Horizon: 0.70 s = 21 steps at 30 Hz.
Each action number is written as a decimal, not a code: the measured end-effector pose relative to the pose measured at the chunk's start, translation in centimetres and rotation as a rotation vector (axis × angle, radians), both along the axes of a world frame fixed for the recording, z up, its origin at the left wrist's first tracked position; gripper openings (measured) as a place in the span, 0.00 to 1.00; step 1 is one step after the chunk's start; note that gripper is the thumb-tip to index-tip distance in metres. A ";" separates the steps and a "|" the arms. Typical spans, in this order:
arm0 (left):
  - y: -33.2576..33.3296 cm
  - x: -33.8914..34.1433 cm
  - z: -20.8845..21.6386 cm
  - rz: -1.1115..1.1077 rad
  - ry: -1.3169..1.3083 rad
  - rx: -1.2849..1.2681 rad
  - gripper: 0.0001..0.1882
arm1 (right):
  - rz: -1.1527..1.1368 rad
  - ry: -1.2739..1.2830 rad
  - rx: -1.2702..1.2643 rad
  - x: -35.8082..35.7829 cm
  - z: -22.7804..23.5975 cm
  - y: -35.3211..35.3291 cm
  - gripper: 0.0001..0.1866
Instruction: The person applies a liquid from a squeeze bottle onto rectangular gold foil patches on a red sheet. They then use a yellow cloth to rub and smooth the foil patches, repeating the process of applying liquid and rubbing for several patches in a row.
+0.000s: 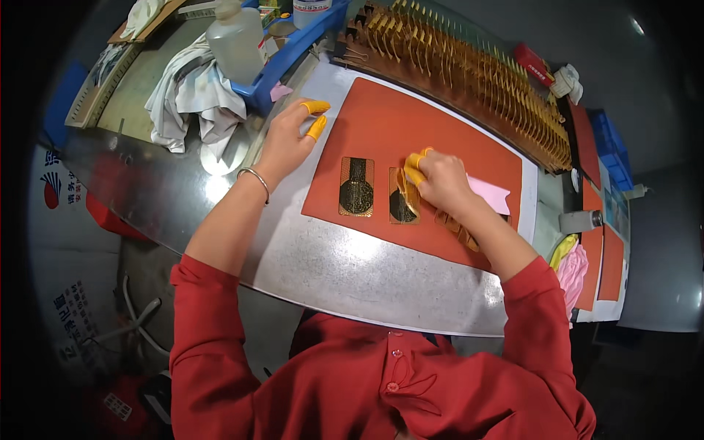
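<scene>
Two thin gold rectangular plates with black patterns lie on an orange-red mat (411,121). The left plate (357,191) shows a black band above a black disc and is in full view. Over the second plate (403,211) is my right hand (440,180), its finger-cotted tips pinched together at the upper part; a curved gold edge shows under them, but what they grip is hidden. More gold pieces (458,232) sit partly beneath my right forearm. My left hand (288,139) hovers by the mat's left edge, empty, yellow finger cots on thumb and forefinger, fingers apart.
A long brown rack (455,81) holds many upright gold pieces along the back. Pink paper (488,194) lies right of my hand. At left are a white cloth (194,95), a plastic bottle (236,44) and a blue tray (293,48). A grey bottle (581,221) lies at right.
</scene>
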State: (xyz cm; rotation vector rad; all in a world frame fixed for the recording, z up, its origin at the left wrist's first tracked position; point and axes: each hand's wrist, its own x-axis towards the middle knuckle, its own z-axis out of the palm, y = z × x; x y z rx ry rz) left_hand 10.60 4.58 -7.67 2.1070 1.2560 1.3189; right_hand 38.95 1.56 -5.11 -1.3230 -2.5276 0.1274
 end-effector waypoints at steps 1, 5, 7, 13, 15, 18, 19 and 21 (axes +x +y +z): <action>0.1 0.0 0.1 -0.004 0.014 0.008 0.12 | 0.012 0.003 -0.007 0.0 -0.1 0.3 0.06; 0.0 -0.3 0.0 0.020 -0.016 0.061 0.10 | 0.079 -0.021 -0.029 0.6 -0.1 -0.7 0.06; 0.2 -0.4 0.1 0.022 0.014 0.061 0.10 | 0.095 0.016 -0.028 0.9 -0.5 -1.6 0.06; 0.1 -0.2 0.1 0.012 0.015 0.044 0.10 | 0.081 0.020 -0.044 0.7 0.1 -0.3 0.05; 0.1 -0.4 0.1 0.033 0.006 0.047 0.10 | 0.123 0.036 -0.066 0.7 0.0 -1.6 0.05; 0.3 -0.1 0.0 0.006 0.039 0.046 0.10 | 0.073 0.028 -0.020 0.3 0.0 0.2 0.04; 0.3 -0.1 0.2 -0.011 0.058 0.037 0.10 | 0.049 0.032 -0.010 0.0 -0.2 0.7 0.04; 0.0 0.0 0.3 -0.006 0.040 0.033 0.10 | 0.102 0.021 -0.043 0.1 -0.4 0.5 0.05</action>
